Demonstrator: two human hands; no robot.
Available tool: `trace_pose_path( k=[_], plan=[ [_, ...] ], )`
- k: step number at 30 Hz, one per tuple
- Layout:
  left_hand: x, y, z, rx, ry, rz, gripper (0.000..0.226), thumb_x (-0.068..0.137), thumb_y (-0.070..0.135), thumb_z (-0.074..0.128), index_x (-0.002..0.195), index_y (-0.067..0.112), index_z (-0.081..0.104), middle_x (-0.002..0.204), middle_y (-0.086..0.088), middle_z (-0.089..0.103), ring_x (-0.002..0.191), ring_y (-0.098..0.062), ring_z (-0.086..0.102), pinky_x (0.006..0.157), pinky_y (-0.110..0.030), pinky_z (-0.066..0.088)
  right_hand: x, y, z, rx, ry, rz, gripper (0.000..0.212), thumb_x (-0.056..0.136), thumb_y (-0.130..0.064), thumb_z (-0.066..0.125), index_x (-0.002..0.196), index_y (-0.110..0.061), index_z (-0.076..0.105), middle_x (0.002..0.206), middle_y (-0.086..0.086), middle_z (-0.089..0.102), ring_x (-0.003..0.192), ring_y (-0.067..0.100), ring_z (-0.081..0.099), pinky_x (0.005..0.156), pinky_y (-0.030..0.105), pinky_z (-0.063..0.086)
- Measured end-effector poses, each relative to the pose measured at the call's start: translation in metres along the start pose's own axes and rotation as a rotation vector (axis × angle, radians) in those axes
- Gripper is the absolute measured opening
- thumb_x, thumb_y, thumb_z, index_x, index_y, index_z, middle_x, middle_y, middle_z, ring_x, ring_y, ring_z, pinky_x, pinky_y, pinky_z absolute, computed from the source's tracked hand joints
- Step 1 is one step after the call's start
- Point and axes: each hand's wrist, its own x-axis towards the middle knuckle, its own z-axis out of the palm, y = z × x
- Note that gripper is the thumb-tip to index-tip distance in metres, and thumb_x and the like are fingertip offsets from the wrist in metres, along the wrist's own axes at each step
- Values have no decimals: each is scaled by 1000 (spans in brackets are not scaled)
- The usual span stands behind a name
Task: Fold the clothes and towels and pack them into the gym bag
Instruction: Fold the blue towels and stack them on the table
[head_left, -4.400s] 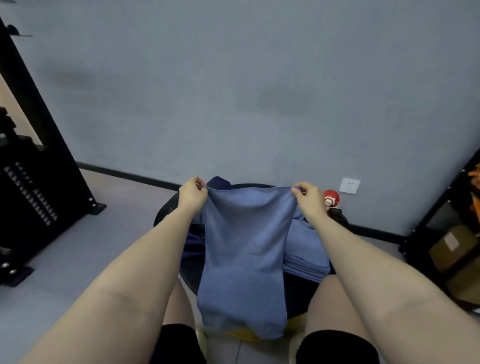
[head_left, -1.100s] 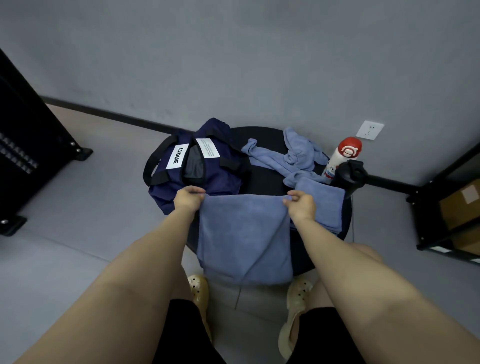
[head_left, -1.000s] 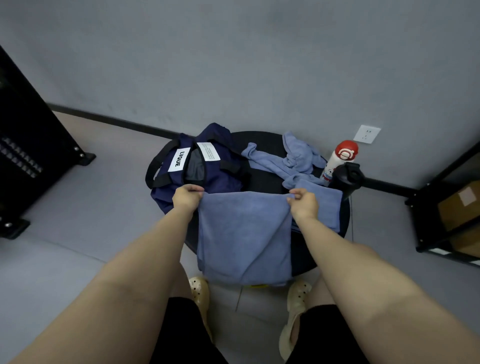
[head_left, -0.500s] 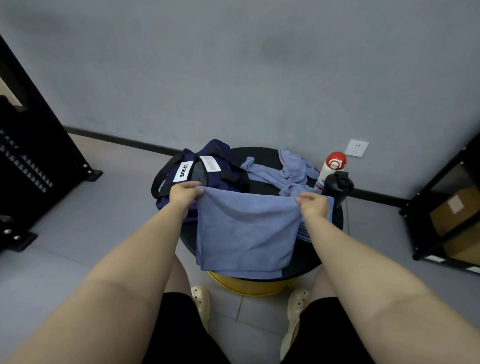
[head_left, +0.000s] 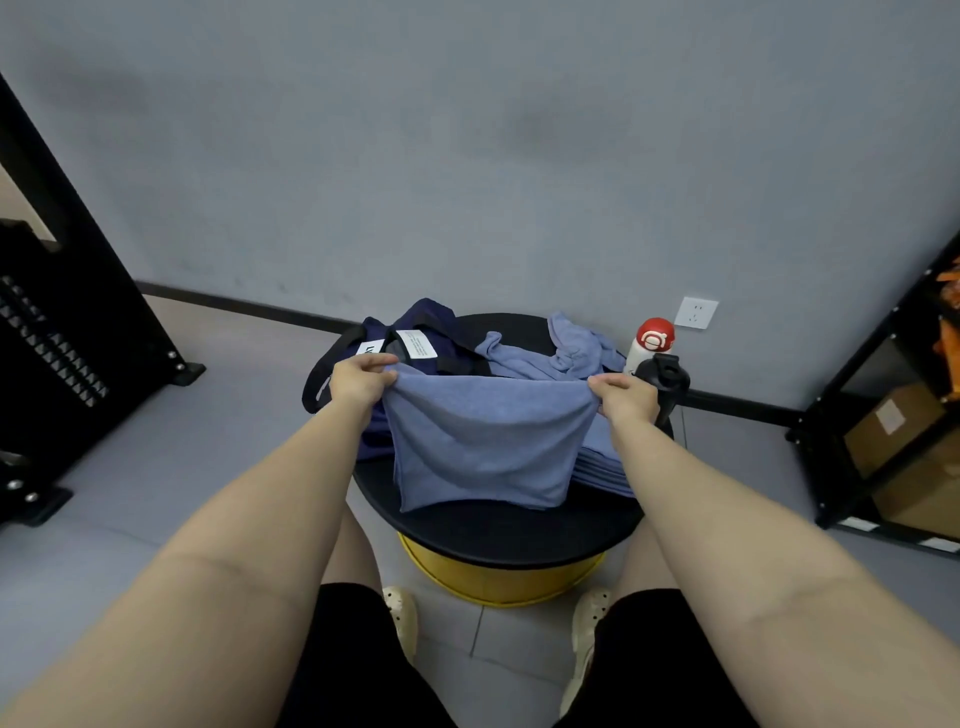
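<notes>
Both hands, left hand (head_left: 358, 382) and right hand (head_left: 626, 399), pinch the blue towel's (head_left: 483, 452) top corners mid-fold; next, I judge, lay it flat on the table (head_left: 498, 530).

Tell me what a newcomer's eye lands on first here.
First, the blue towel stretched between the left hand and right hand, hanging over the round black table. Behind the left hand sits the navy gym bag; at the table's right edge stand a red-capped bottle and a black bottle.
</notes>
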Motion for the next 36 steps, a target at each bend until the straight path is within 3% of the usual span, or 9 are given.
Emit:
trace_pose_path(
  k=[5,8,10,14,20,26,31,34,36],
  plan=[
    [-2,13,-4,10,23,47,27,85,-3,62,108,9,67,91,-5,62,86,-16,55,79,-27,47,0,-9,-9,-45,15,-73,16,81,-6,71,85,-21,71,107,8,69,86,20,62,88,31,53],
    [-3,20,-8,40,36,65,26,86,1,62,109,14,67,96,-2,63,87,-16,56,74,-29,46,-3,-16,-11,-75,-5,-127,22,85,-4,67,106,-10,72,112,10,68,96,22,62,87,24,48],
    [-4,22,-9,71,52,104,25,87,2,62,109,13,67,96,-1,62,88,-16,56,76,-28,46,-8,-20,-13,-112,-8,-176,23,87,-4,66,109,-7,71,113,12,67,104,25,62,86,22,45],
    [-10,24,-10,181,87,202,21,87,0,60,106,6,67,92,-3,61,86,-15,55,83,-26,46,-17,-25,-17,-186,26,-259,18,90,-6,63,105,-5,71,111,14,68,104,27,62,85,23,44],
    [-26,24,-13,259,127,234,10,88,4,61,95,6,68,88,-6,62,81,-19,54,74,-26,42,-30,-24,-29,-231,71,-317,15,93,-7,57,97,-6,72,104,16,68,90,25,60,75,24,40],
    [-43,27,-12,236,111,283,8,91,9,57,91,9,65,88,-2,61,82,-18,53,70,-22,36,-41,-22,-42,-230,101,-337,17,94,-10,54,99,-8,70,105,17,67,94,29,59,75,23,38],
    [-54,25,-13,181,105,345,8,93,11,53,91,15,60,89,-1,59,83,-16,52,51,-4,32,-51,-19,-52,-209,129,-370,15,94,-11,55,97,-8,69,99,11,68,82,19,52,72,22,37],
    [-56,19,-16,164,76,337,10,94,13,52,98,12,61,91,-1,57,83,-17,51,60,-15,37,-57,-16,-54,-212,125,-387,14,95,-10,52,96,-7,66,95,10,64,82,19,51,70,23,36],
    [-57,14,-17,146,58,319,13,94,14,51,101,10,61,89,-1,56,82,-18,51,70,-25,42,-61,-13,-55,-223,114,-400,13,95,-7,48,95,-9,62,92,9,60,81,19,50,60,23,35]
  ],
)
